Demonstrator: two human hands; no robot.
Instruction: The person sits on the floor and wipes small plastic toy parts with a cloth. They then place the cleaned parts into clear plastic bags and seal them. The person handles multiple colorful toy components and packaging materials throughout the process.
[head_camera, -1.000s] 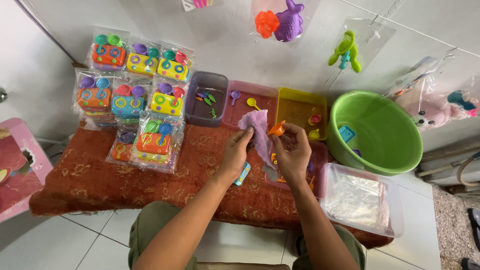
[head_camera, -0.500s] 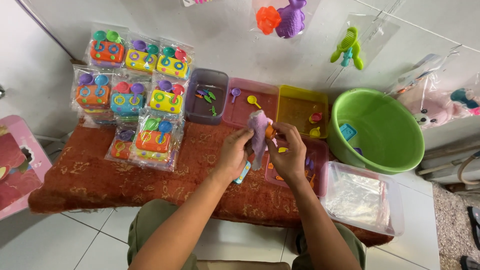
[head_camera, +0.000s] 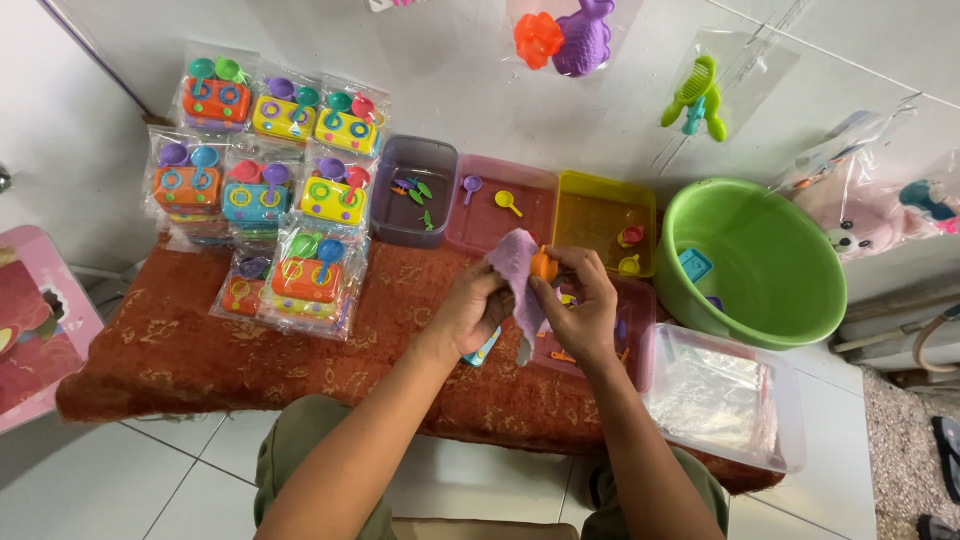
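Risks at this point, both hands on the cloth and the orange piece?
The small orange toy piece is pinched only at the fingertips of the right hand; it may slip into the pink tray below. The purple cloth, held by the left hand, hangs loose and might snag.

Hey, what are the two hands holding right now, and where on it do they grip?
The left hand holds a lilac cloth by its lower edge. The right hand pinches a small orange toy at its side, against the cloth.

A home toy-packing spot: bagged toy sets (head_camera: 262, 190), sorting trays (head_camera: 500, 205), tiled floor (head_camera: 150, 480)
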